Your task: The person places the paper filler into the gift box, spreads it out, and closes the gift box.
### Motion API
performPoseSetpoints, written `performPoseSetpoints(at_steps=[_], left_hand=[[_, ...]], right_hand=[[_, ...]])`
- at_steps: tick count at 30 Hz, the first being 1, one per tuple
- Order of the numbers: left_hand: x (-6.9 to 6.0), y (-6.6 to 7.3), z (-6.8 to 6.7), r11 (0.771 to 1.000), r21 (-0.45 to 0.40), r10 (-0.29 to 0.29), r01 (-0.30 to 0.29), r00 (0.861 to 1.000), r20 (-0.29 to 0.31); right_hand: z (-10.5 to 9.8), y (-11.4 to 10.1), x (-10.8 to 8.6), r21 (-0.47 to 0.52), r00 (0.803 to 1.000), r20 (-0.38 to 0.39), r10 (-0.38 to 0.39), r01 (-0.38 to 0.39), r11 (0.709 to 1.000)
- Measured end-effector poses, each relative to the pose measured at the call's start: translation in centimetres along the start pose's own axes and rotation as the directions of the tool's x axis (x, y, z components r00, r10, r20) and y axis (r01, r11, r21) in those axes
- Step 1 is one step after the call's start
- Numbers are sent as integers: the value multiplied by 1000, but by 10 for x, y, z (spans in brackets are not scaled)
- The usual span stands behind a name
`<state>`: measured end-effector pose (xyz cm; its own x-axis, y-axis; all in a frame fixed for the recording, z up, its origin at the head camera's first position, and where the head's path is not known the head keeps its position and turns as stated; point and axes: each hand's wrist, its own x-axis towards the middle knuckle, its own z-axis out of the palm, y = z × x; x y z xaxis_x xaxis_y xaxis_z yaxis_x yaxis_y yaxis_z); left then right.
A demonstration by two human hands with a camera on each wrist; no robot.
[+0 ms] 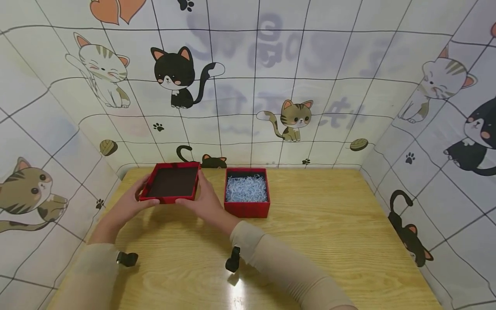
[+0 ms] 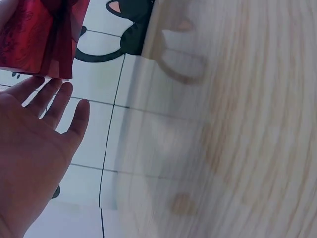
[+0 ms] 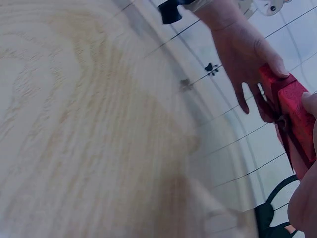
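A red gift box lid with a dark inside is held above the left part of the table, its inner side showing in the head view. My left hand grips its left edge, thumb at the near rim and fingers at the side and beneath. On its right edge my right hand grips it the same way. A dark red ribbon crosses the lid's patterned outside in the right wrist view. Just right of my right hand stands an uncovered red box filled with pale blue shredded paper.
The wooden table stretches to the right and toward me. A cloth wall printed with cartoon cats rises behind it and along both sides. Each sleeve cuff carries a small black wrist camera.
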<state>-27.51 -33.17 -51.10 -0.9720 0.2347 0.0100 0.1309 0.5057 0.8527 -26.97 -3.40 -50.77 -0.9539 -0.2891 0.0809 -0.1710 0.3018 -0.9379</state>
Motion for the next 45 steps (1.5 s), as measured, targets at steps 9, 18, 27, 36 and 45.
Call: performPoseSetpoints(at_steps=[9,18,27,36,45], left_hand=[[5,21,10,994,-76,75,-80,995,-66],[10,39,23,979,-97,169,-177,982,-85],[12,57,34,967,-80,236,-241,970,-63],[20,64,51,948,-121,295,-296,955,-23],[34,70,70,932,-135,344,-338,939,24]], right_hand=[[-21,-19,-7,-14,1000,-2,26,-26,1000],[-47,-23,-15,20,1000,5,4,-4,1000],[-78,-22,-24,-37,1000,26,13,-12,999],[-105,-14,-35,-56,998,46,-35,38,998],[-132,-6,-49,-75,1000,25,-16,18,997]])
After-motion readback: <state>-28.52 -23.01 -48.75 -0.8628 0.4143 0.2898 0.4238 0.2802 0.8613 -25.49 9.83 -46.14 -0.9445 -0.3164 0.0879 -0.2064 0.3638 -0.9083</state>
